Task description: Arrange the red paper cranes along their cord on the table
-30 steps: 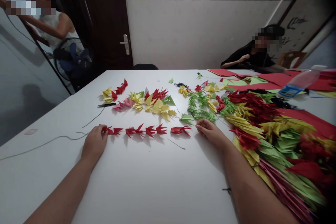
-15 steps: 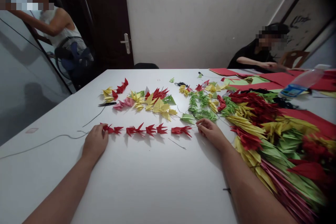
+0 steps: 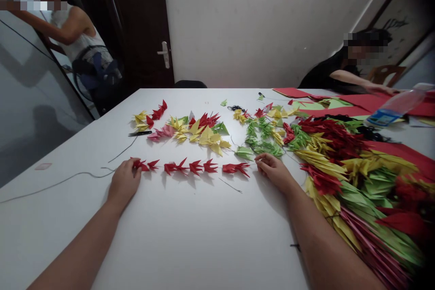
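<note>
A: What have the fingers got?

B: I see the left hand (image 3: pixel 124 182) resting on the tabletop (image 3: pixel 190 235), its fingers (image 3: pixel 133 171) pinched shut on the left end of the red crane string (image 3: pixel 190 167). The right hand (image 3: pixel 273 170) sits at the other end, just past the last crane; its fingers (image 3: pixel 261 161) are curled in, but I cannot tell whether they grip the thread

A: And the string itself?

B: It lies flat in a near-straight row between the two hands. A grey cord (image 3: pixel 54 183) runs off to the left from the left hand, and a short wire (image 3: pixel 230 186) lies loose just below the row

A: Around that?

B: Behind the row, a loose scatter of cranes (image 3: pixel 200 133) with scissors (image 3: pixel 139 133) at its left edge. A big pile (image 3: pixel 356 176) crowds the right forearm. Far right, a seated person (image 3: pixel 343 74) reaches over red paper (image 3: pixel 353 102); another person (image 3: pixel 73 31) stands far left by a fan (image 3: pixel 91 74)
</note>
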Demonstrator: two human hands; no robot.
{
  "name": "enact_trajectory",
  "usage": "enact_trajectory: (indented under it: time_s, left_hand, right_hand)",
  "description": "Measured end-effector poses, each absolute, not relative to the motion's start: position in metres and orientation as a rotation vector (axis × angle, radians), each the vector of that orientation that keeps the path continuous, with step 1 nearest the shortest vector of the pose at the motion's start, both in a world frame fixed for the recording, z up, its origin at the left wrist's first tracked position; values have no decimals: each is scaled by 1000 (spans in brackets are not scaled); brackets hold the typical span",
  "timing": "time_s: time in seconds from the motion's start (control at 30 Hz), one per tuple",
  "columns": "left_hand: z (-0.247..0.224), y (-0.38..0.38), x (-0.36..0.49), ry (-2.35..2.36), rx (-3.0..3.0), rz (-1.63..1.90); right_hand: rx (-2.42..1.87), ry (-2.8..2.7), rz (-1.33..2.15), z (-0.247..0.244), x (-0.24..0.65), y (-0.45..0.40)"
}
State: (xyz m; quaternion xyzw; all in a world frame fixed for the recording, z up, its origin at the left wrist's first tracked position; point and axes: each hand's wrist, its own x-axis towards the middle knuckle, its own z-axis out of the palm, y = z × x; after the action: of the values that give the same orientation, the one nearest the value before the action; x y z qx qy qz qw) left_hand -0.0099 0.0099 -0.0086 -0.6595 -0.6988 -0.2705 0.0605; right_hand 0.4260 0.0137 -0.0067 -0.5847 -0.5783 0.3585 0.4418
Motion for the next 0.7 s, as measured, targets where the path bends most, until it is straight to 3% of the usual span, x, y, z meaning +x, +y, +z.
enact_trajectory:
  time_s: [0.7]
  left_hand:
    - [-1, 7, -3, -2173, -1899, -1123]
  right_hand:
    - [-1418, -1444, 898, -13, 430, 16]
